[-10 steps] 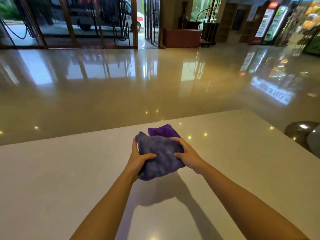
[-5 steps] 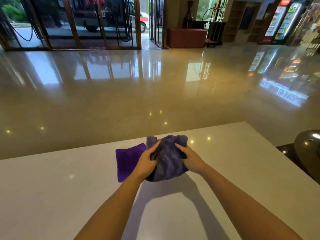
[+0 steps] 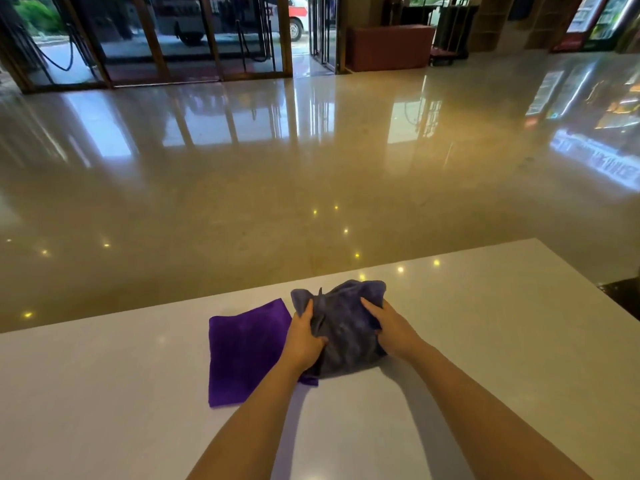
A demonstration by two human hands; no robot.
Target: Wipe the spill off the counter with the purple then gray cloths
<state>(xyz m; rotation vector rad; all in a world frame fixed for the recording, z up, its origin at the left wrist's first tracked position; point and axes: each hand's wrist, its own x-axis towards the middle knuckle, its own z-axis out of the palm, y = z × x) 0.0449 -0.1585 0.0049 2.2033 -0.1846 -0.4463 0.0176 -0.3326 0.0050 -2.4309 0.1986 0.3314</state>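
A bunched gray cloth [image 3: 343, 327] sits on the white counter [image 3: 485, 341], held from both sides. My left hand [image 3: 303, 337] grips its left edge, thumb curled into the fabric. My right hand [image 3: 389, 327] grips its right side with the fingers curled over the cloth. A purple cloth [image 3: 242, 351] lies flat on the counter just left of my left hand, its right edge tucked under the gray cloth and my left wrist. No spill shows on the counter.
The counter's far edge runs just behind the cloths, and its right end drops off at the far right. Beyond lies a glossy lobby floor [image 3: 311, 168] with glass doors [image 3: 173, 36] at the back.
The gray cloth and both hands have shifted to the right off the purple cloth, which now lies uncovered at the left. My grip on the gray cloth has stayed.
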